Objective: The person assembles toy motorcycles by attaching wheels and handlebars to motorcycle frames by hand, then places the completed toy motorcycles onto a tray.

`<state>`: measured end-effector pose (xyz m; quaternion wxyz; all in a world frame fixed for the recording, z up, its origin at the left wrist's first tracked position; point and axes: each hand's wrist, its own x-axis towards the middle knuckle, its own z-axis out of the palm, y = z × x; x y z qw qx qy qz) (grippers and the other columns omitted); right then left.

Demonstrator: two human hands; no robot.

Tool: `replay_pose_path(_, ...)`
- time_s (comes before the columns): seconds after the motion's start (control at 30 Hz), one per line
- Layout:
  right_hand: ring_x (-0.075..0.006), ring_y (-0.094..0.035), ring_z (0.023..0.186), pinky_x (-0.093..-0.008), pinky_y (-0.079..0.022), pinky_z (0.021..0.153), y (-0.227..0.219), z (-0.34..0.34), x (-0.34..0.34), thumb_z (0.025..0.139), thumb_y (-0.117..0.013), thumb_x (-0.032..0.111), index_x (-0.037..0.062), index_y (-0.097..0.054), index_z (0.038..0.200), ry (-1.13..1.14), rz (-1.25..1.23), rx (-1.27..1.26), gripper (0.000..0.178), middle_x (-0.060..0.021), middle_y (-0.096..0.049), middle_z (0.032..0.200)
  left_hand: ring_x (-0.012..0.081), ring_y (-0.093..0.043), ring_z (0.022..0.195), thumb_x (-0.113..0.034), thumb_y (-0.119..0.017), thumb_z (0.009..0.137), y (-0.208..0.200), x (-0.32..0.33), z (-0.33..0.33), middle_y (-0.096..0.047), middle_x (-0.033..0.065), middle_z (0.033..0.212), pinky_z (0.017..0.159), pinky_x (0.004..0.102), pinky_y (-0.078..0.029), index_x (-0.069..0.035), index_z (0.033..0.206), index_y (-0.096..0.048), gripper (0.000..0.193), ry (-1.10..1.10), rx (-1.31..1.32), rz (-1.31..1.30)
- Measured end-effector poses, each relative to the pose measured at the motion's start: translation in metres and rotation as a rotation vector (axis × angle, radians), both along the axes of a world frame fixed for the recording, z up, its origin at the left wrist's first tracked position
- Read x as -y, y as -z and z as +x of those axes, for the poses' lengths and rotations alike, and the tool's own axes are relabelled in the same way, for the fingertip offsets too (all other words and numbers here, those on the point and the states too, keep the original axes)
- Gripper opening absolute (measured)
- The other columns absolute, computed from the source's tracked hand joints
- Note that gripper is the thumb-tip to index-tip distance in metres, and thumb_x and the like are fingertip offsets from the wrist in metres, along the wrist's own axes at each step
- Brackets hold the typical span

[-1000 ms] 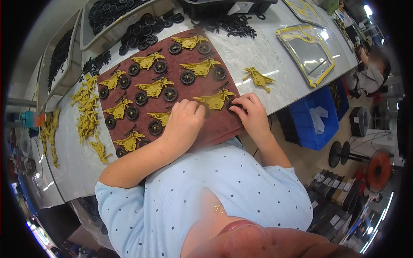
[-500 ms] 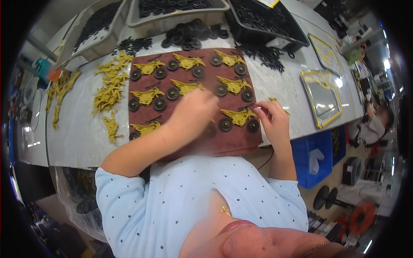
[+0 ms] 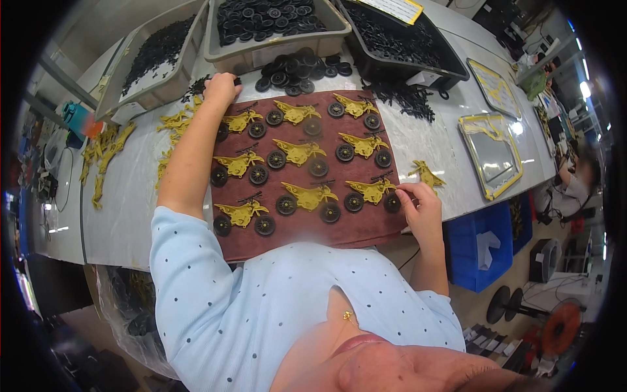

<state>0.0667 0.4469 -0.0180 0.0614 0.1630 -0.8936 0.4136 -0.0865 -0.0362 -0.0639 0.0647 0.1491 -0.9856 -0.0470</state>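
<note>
My left hand (image 3: 222, 88) reaches to the pile of small black parts (image 3: 196, 88) beyond the cloth's far left corner. Its fingers are curled down together; what they pinch is hidden. At the cloth's right edge my right hand (image 3: 421, 204) has thumb and forefinger brought together beside the front wheel (image 3: 392, 202) of a toy motorcycle (image 3: 371, 191). Whatever is between those fingertips is too small to make out. Several such motorcycles, yellow bodies with black wheels, lie in rows on the dark red cloth (image 3: 307, 236). Thin black pieces lie along their tops.
Grey bins (image 3: 251, 57) and a black bin (image 3: 436, 80) of black parts line the far side. Loose wheels (image 3: 287, 70) lie before them. Yellow body parts (image 3: 104, 153) are heaped at left, another yellow piece (image 3: 428, 174) at right. Yellow-edged trays (image 3: 488, 189) and blue crates (image 3: 460, 258) stand farther right.
My left hand has moved from over the middle motorcycles out to the black parts at the far left. My right hand stays by the cloth's right edge. The view has shifted slightly.
</note>
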Motion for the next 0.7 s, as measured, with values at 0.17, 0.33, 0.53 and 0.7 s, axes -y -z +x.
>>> replay_pose_path(0.17,-0.0179,-0.057,0.064,-0.0274,-0.045,0.057,0.008,0.001,-0.004,0.083,-0.068,0.009,0.0018,-0.068,0.092,0.005,0.025,0.006,0.011,-0.0093,-0.063,0.081,0.04,-0.06,0.096,-0.011,-0.065,0.077,0.013,0.003,-0.01,-0.064,0.02,0.099,0.087,0.046,-0.049,-0.004,0.098,-0.07,0.022,0.098,-0.136,-0.08)
replay_pose_path(0.33,-0.0183,-0.057,0.064,-0.0275,-0.045,0.057,0.005,0.004,-0.002,0.083,-0.069,0.009,0.0016,-0.067,0.092,-0.01,0.04,0.015,0.012,-0.0096,-0.063,0.081,0.0407,-0.06,0.09,-0.005,-0.063,0.073,0.022,0.006,-0.012,-0.061,0.0254,0.087,0.079,0.0461,-0.049,0.002,0.076,-0.064,0.008,0.106,-0.293,-0.105)
replay_pose_path(0.53,-0.0183,-0.058,0.065,-0.0275,-0.046,0.057,0.01,0.006,-0.008,0.083,-0.069,0.009,0.0015,-0.067,0.092,0.003,0.003,0.032,0.012,-0.0094,-0.063,0.081,0.0435,-0.061,0.081,-0.009,-0.065,0.077,0.012,0.026,-0.016,-0.064,0.0262,0.084,0.077,0.0447,-0.05,0.002,0.093,-0.069,0.019,0.059,-0.372,0.017)
replay_pose_path(0.7,-0.0184,-0.058,0.065,-0.0273,-0.046,0.057,0.005,0.005,-0.001,0.083,-0.068,0.009,0.0017,-0.067,0.091,0.004,-0.01,-0.009,0.011,-0.0092,-0.063,0.08,0.0129,-0.056,0.067,-0.017,-0.065,0.089,-0.026,-0.006,0.007,-0.068,0.007,0.085,0.06,0.0264,-0.047,0.0,0.101,-0.068,0.021,-0.234,-0.421,1.06)
